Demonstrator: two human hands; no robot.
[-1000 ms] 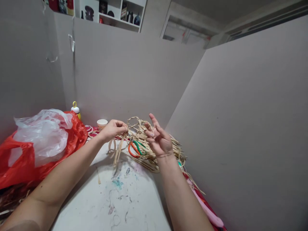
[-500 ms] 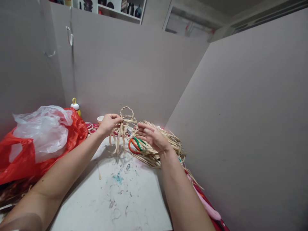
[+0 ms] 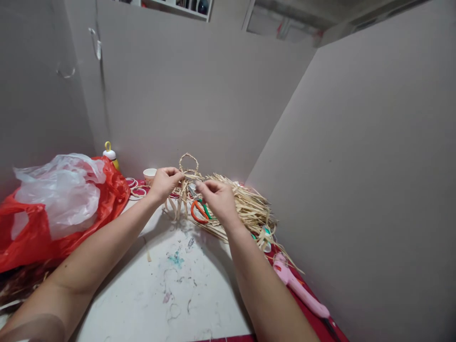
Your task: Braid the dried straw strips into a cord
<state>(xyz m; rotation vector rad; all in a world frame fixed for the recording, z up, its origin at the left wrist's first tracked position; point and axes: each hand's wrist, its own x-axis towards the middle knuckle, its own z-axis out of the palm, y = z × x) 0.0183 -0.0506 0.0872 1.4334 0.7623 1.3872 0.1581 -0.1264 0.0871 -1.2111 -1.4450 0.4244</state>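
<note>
A looped piece of twisted straw point(image 3: 189, 162) stands up above my hands, with loose flat strands hanging below it. My left hand point(image 3: 166, 183) pinches the straw piece just under its loop. Opposite it, my right hand point(image 3: 217, 197) is closed, thumb against fingers, at a strand on the piece's right side. Below and between the hands lie scissors point(image 3: 199, 212) with orange and green handles, partly covered. Behind my right hand spreads a bundle of dry straw strips point(image 3: 251, 204).
Left stand red and white plastic bags point(image 3: 67, 199), a yellow-and-white bottle point(image 3: 111, 154), a paper cup point(image 3: 149, 175) and white rings point(image 3: 137, 191). A pink glue gun point(image 3: 302, 289) lies at right beside the stained white board point(image 3: 167, 285). Grey partitions point(image 3: 178, 95) enclose the table.
My right hand has gone from spread fingers to a pinch at the straw's right side. My left hand keeps its hold. The view has tilted slightly down.
</note>
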